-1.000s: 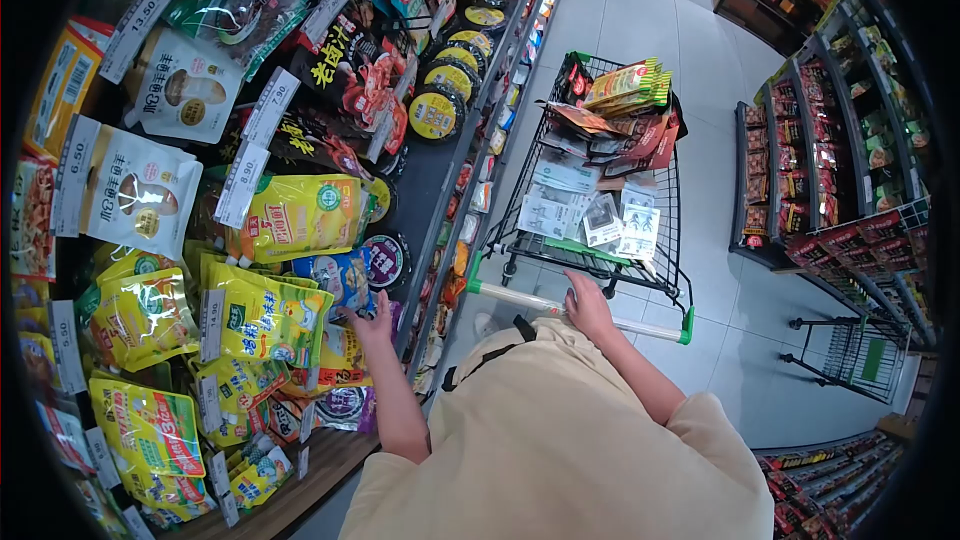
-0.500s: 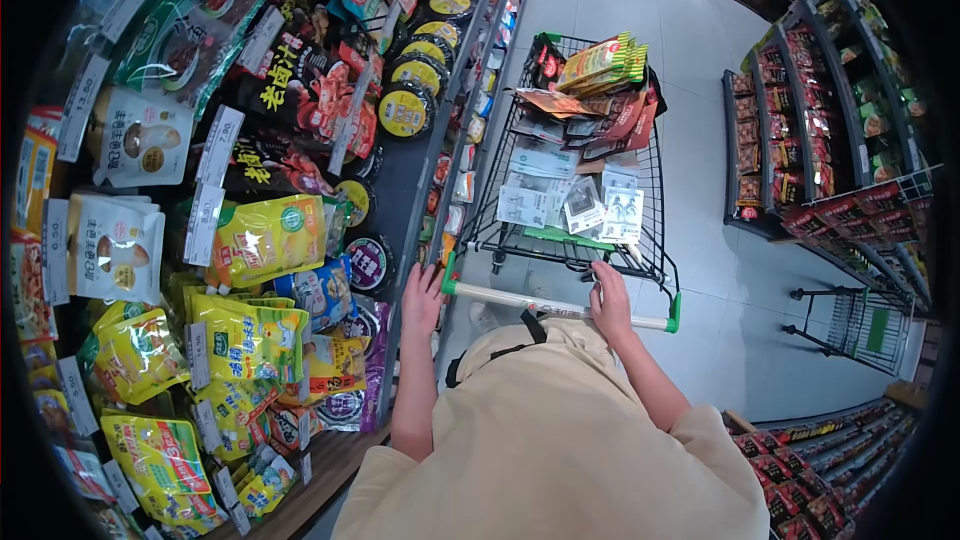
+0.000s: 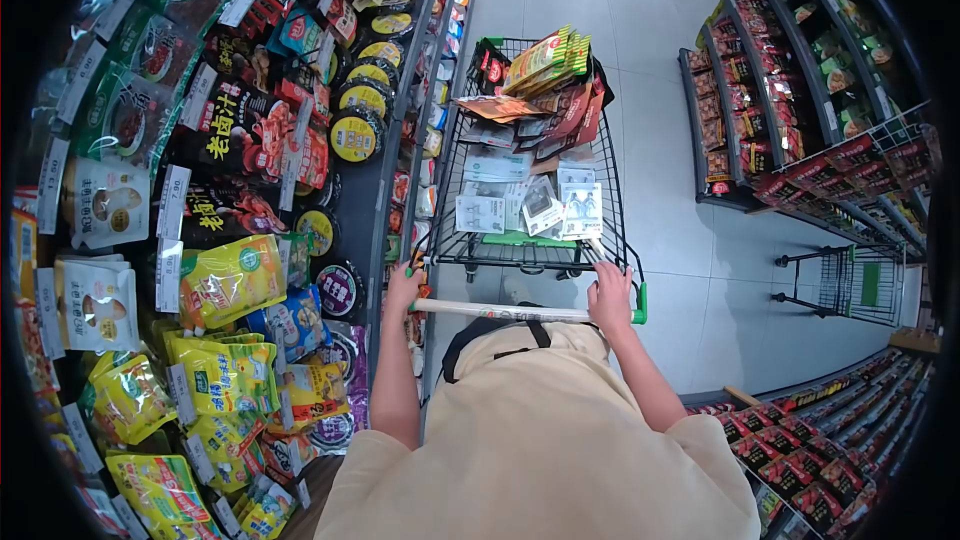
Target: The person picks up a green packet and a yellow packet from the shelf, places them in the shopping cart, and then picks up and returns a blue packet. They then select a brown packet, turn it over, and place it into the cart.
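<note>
The shopping cart handle [image 3: 490, 311] runs across in front of my body, with green ends. At its left end, my left hand [image 3: 403, 290] is closed round the bar. My right hand [image 3: 609, 296] lies over the bar near the right end, fingers bent over it. Beyond the handle, the wire cart [image 3: 622, 210] holds several white printed packs [image 3: 582, 202], yellow-green packets [image 3: 540, 62], dark red pouches [image 3: 568, 118] and an orange packet [image 3: 500, 107].
Close on the left stands a shelf [image 3: 352, 210] with bagged seasonings [image 3: 232, 280] and round yellow-lidded tubs [image 3: 355, 137]. Shelves of red packets [image 3: 742, 90] are at the right. Another cart [image 3: 858, 282] stands at the right, and more racks [image 3: 800, 455] are at the lower right.
My left hand has gone from spread beside the handle's end to closed on it. The cart and its goods appear further left, and the handle sits slightly lower and more level.
</note>
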A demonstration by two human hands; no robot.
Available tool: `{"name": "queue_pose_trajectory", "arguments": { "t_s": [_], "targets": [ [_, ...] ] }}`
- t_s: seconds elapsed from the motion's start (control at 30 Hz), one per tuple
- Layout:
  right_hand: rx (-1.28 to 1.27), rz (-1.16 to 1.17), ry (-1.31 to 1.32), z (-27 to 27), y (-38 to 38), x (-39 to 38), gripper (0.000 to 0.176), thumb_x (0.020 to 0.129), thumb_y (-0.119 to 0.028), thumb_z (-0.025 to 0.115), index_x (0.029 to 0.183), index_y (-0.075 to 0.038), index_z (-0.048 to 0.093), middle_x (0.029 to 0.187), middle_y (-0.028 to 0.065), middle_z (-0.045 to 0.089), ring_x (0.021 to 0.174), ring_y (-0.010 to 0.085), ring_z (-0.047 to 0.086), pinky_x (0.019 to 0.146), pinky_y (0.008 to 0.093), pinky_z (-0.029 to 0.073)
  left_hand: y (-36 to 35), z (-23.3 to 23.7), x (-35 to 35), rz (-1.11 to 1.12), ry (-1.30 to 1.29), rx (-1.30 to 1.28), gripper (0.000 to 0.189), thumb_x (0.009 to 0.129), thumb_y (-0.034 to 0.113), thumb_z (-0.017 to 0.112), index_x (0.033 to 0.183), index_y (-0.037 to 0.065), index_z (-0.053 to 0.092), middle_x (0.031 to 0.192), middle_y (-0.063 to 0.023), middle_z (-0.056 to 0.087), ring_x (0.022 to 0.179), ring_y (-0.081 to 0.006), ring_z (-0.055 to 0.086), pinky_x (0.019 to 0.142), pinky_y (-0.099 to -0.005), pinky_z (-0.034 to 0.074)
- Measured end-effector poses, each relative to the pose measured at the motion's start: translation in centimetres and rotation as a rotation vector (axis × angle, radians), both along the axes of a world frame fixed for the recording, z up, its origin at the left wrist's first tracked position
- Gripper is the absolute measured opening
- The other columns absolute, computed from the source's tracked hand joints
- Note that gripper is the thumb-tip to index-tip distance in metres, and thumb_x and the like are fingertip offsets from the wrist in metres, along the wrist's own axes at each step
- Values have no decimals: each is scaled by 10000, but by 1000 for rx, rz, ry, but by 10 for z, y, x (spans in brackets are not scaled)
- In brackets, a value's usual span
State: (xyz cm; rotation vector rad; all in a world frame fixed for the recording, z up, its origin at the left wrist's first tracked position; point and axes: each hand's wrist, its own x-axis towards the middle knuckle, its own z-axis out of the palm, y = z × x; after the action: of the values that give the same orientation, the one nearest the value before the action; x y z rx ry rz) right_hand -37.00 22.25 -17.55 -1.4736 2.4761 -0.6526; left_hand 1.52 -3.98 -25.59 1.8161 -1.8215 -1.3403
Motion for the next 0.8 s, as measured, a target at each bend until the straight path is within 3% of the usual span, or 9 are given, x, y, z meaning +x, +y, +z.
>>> {"name": "queue_pose_trajectory", "arguments": {
  "t_s": [0.03, 0.1, 0.3, 0.43, 0.5, 0.8],
  "targets": [
    [17, -10, 7, 0, -1, 1, 377, 835, -83, 585, 1208, -25, 579, 1249, 122, 580, 1258, 269, 490, 1166, 553, 211, 0, 22, -10, -8, 3, -8, 301, 948, 142, 584, 1239, 72, 618, 940, -72, 679, 835, -185, 662, 685, -321, 516],
    [6, -27, 9, -1, -3, 4, 378, 835, -87, 584, 1208, -30, 581, 1241, 115, 586, 1252, 264, 495, 1167, 551, 212, 7, 58, -25, 208, 178, 286, 251, 957, 105, 572, 1194, 49, 635, 880, 6, 625, 772, -67, 589, 616, -235, 464],
    [16, -39, -6, -2, -6, 1, 367, 829, -90, 575, 1193, -55, 591, 1225, 99, 602, 1242, 254, 505, 1170, 539, 208, 3, 43, -19, 91, 129, 154, 226, 933, 101, 595, 1143, 34, 646, 832, -3, 608, 697, -69, 544, 584, -245, 442],
    [33, -33, 2, -3, -6, 3, 361, 835, -93, 563, 1194, -65, 588, 1230, 98, 603, 1238, 263, 507, 1166, 544, 210, 8, 37, -17, 142, 172, 88, 214, 917, 84, 606, 1117, 25, 651, 809, -1, 594, 680, -69, 530, 577, -251, 433],
    [67, -45, -9, 0, -5, 1, 357, 836, -90, 564, 1192, -68, 588, 1231, 97, 605, 1233, 267, 512, 1161, 548, 218, 8, 42, -19, 163, 166, 162, 310, 869, 125, 655, 1157, 14, 663, 961, -126, 701, 882, -189, 624, 816, -348, 468],
    [4, -63, -13, 2, 0, 5, 343, 835, -86, 571, 1176, -80, 606, 1202, 94, 624, 1206, 269, 536, 1152, 548, 240, 15, 41, -16, 156, 215, 147, 406, 844, 86, 662, 1247, 51, 625, 987, -95, 678, 869, -194, 609, 790, -336, 463]
  ]
}}
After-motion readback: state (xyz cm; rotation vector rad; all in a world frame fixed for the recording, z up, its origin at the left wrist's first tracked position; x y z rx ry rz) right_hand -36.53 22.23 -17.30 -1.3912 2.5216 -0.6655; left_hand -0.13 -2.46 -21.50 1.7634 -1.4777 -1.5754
